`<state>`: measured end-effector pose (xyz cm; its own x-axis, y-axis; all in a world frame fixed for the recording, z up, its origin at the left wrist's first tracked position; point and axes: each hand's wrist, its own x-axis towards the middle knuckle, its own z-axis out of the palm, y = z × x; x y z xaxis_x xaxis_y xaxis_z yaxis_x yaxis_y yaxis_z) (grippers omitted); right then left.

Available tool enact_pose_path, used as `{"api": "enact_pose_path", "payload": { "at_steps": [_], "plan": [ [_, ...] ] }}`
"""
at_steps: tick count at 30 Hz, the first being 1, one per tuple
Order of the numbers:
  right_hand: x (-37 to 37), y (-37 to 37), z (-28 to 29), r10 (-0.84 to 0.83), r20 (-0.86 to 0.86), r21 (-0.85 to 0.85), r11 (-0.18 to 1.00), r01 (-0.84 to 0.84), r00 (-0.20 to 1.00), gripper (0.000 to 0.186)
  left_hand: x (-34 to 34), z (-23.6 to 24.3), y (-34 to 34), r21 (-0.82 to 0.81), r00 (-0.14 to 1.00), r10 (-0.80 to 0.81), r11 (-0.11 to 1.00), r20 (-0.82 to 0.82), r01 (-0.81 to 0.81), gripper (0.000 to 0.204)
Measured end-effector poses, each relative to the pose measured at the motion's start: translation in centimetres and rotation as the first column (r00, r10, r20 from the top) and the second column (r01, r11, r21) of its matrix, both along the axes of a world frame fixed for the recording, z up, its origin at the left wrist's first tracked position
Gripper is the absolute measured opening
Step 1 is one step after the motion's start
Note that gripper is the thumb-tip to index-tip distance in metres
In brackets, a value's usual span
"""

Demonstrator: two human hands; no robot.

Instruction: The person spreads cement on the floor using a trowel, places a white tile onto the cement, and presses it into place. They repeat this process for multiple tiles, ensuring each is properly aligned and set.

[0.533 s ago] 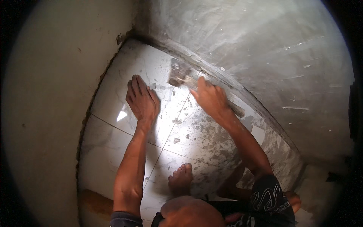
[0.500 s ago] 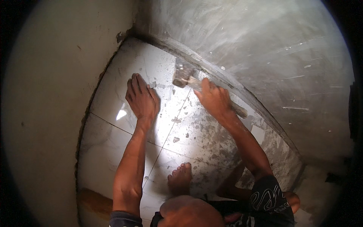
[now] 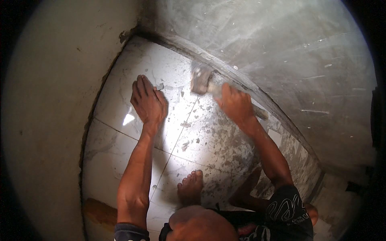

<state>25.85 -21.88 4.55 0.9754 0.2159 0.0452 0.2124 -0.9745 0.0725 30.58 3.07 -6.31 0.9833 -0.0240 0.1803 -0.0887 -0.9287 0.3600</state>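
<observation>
My left hand (image 3: pixel 148 101) lies flat, fingers spread, on a glossy white floor tile (image 3: pixel 144 76) in a room corner. My right hand (image 3: pixel 236 105) grips the handle of a mallet (image 3: pixel 201 80), whose blurred grey head hangs just above the tile near the foot of the grey wall (image 3: pixel 257 48). The handle's end sticks out behind the hand. The two hands are about a hand's width apart.
Grey mortar smears and small crumbs (image 3: pixel 185 124) cover the tiles between the hands. My bare foot (image 3: pixel 190 186) rests on a nearer tile; my knee is at the bottom edge. A cream wall (image 3: pixel 48 104) bounds the left side, and a brown patch (image 3: pixel 98 211) sits at lower left.
The right hand has shifted slightly with the mallet, and the mallet head is now blurred from motion. The left hand stays pressed on the tile.
</observation>
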Motion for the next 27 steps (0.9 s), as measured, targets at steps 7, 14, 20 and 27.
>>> {"api": "enact_pose_path", "payload": {
  "at_steps": [7,14,20,27],
  "plan": [
    [1.1,-4.6,-1.4,-0.162,-0.031,-0.132,0.979,0.156,0.986,0.039,0.1,-0.1,-0.7,0.019,1.000,-0.009,1.000,0.010,0.008,0.060],
    [-3.4,-5.7,-1.3,0.031,0.132,0.003,1.000,-0.031,0.991,0.044,0.1,-0.1,-0.2,0.060,1.000,0.003,0.998,0.020,-0.004,0.057],
    [-3.8,-6.2,-1.3,-0.114,0.037,-0.065,0.991,0.116,0.993,0.040,0.1,0.2,-0.8,0.016,1.000,0.009,1.000,0.005,-0.009,0.056],
    [-1.5,-6.0,-0.5,-0.195,0.052,-0.181,0.963,0.201,0.980,0.039,0.1,-0.1,-0.8,0.008,1.000,0.003,1.000,0.019,-0.003,0.058]
  ]
}}
